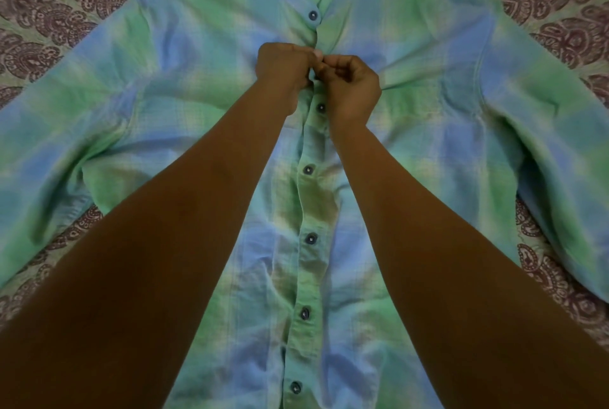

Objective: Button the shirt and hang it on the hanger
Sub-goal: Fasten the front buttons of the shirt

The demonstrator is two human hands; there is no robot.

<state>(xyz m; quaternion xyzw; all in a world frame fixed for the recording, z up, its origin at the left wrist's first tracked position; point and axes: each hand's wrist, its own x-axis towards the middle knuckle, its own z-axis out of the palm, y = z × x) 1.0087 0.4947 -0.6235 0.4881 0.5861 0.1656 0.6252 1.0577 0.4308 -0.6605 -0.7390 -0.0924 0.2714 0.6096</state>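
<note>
A green and blue checked shirt (428,131) lies flat, front up, collar away from me and sleeves spread to both sides. Several dark buttons run down its placket (308,207) and sit fastened below my hands. The collar button (312,15) shows above them. My left hand (283,70) and my right hand (351,88) meet on the placket high on the chest, fingers curled and pinching the fabric edges together. The button between them is hidden by my fingers. No hanger is in view.
The shirt rests on a bedspread (66,13) printed with dark maroon paisley shapes. The cloth shows around the shoulders, past both sleeves and at the right edge (543,263).
</note>
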